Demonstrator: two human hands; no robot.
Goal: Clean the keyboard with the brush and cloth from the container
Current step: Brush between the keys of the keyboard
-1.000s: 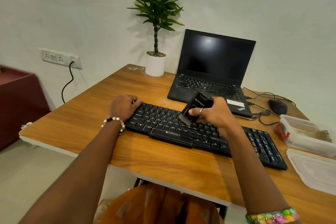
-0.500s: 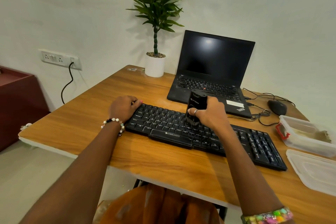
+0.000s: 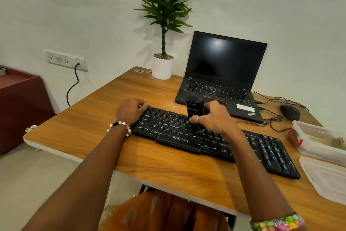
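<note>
The right hand (image 3: 215, 118) has its fingers curled round the brush (image 3: 194, 113), held upright with its lower end down on the middle keys of the keyboard (image 3: 215, 140), while the left hand (image 3: 131, 110) curls over the keyboard's far left corner, steadying it. Brushing looks under way, with the wiping apparently not begun: the cloth (image 3: 325, 140) lies in the container (image 3: 316, 143) at the desk's (image 3: 84, 127) right, its lid (image 3: 325, 178) off beside it

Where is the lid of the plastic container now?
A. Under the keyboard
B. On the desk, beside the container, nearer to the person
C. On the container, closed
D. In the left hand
B: the lid lies flat on the desk, beside the open plastic container on its near side.
</note>
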